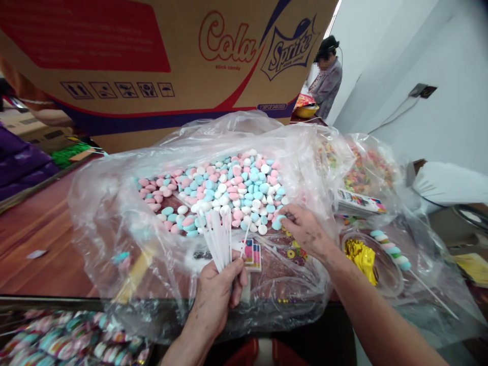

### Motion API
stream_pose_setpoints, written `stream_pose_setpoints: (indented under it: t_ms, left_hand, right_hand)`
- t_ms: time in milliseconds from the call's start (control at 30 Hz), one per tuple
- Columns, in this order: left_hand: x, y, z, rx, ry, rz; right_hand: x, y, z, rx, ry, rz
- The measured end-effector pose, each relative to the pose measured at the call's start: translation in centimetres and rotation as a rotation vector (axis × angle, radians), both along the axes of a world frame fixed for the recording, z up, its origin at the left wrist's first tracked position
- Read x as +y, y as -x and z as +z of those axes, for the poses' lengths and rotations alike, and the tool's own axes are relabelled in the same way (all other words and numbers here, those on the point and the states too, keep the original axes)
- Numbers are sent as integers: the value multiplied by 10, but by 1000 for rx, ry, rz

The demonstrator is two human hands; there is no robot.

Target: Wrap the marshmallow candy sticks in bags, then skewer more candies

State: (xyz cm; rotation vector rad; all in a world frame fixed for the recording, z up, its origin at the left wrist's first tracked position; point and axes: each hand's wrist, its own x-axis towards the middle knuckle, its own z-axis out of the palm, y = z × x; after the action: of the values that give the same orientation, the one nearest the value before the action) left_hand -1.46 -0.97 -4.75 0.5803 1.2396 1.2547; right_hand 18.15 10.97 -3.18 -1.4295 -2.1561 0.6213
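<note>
A large clear plastic bag [114, 213] lies open on the brown table, holding a heap of pink, blue and white round candies [224, 188]. My left hand [217, 295] is closed around a fan of thin white sticks [219, 236] at the bag's near edge. My right hand [305, 229] reaches into the bag from the right, its fingers pinched on a blue candy [277, 222] at the edge of the heap.
A big cardboard box [152, 61] printed "Cola" and "Sprite" stands behind the bag. A bowl with gold foil [360, 256] and a finished candy stick [392, 249] sit to the right. More bagged candy [362, 173] lies beyond. A person [328, 76] stands at the back. Wrapped candies [68, 340] fill the lower left.
</note>
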Motion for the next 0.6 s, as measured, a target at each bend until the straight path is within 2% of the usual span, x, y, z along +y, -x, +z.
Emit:
stream_pose_setpoints:
  t_ms: [200, 367, 467, 600]
  left_hand:
    - [0, 1, -4, 17, -8, -11]
    - [0, 1, -7, 26, -5, -16]
    - [-1, 1, -6, 26, -10, -13]
    - [-1, 2, -6, 15, -19, -28]
  right_hand:
    - [1, 3, 5, 46, -68, -31]
    - [-13, 26, 3, 31, -155, -2]
    - [-18, 37, -1, 28, -152, 24]
    - [-11, 28, -2, 51, -103, -8]
